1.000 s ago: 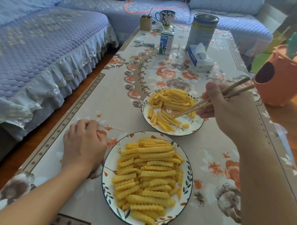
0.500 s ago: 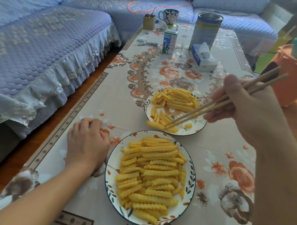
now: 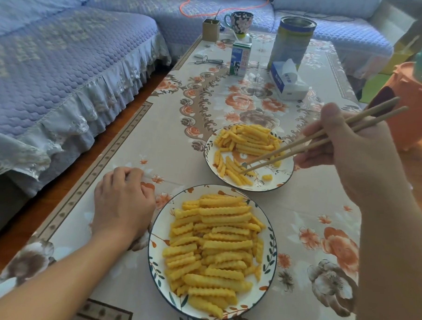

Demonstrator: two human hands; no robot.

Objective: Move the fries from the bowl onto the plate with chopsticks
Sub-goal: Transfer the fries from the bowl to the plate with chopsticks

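Chinese "纯牛奶" in blue on the milk carton (image 3: 240, 60)

Two round white dishes with leaf-and-flower rims stand on the tabletop (image 3: 181, 144), one behind the other, close but not touching. The near dish (image 3: 272, 244) is heaped with yellow crinkle-cut fries (image 3: 213, 247), most lying crosswise in layers that cover nearly its whole floor. The far dish (image 3: 285, 174) holds fewer fries (image 3: 249, 139): a pile at its back and a loose row toward its left front, with bare white showing at the right and one small piece (image 3: 267, 177) lying apart. A pair of pale wooden chopsticks (image 3: 310, 142) slants down from the upper right, gripped by the right hand (image 3: 345, 151), tips close together over the far dish's front row of fries.
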